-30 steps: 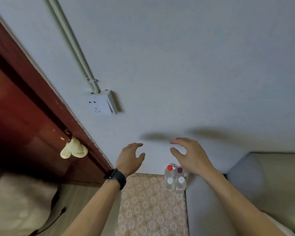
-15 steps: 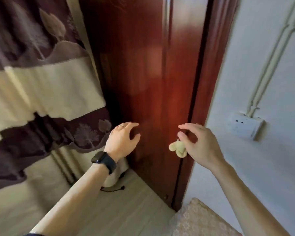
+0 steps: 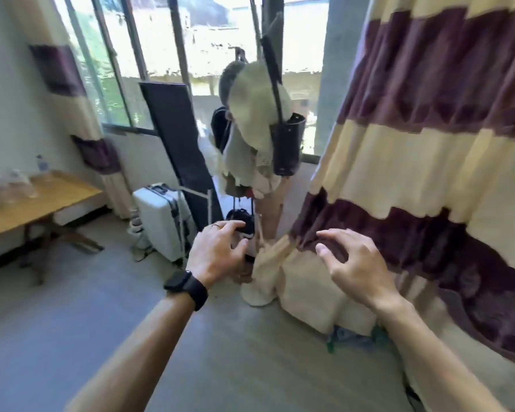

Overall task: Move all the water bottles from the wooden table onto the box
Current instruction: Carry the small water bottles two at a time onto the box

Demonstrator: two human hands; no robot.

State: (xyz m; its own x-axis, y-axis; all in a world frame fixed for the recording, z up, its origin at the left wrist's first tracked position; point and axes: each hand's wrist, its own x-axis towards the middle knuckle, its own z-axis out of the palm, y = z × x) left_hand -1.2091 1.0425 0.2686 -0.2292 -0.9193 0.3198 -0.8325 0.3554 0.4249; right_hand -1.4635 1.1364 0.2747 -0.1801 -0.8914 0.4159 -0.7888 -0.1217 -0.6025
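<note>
A wooden table [image 3: 57, 197] stands at the far left against the wall. Several clear water bottles [image 3: 8, 185] sit blurred on its left part, and one more bottle [image 3: 43, 165] with a blue label stands near the wall. My left hand [image 3: 217, 251], with a black watch on the wrist, hovers mid-air with relaxed fingers and holds nothing. My right hand [image 3: 354, 266] is raised beside it, fingers spread and loosely bent, also empty. Both hands are far from the table. The box is out of view.
A white suitcase [image 3: 161, 218] stands on the floor beyond the table. A coat stand [image 3: 262, 150] with hats and bags rises ahead. A striped cream and purple curtain [image 3: 428, 144] hangs at the right. Grey floor [image 3: 57, 322] lies open between me and the table.
The view has swung left, from the wall and the bottles on the patterned surface, past the red door, to the window side with the wooden table. Both hands stay raised and empty.
</note>
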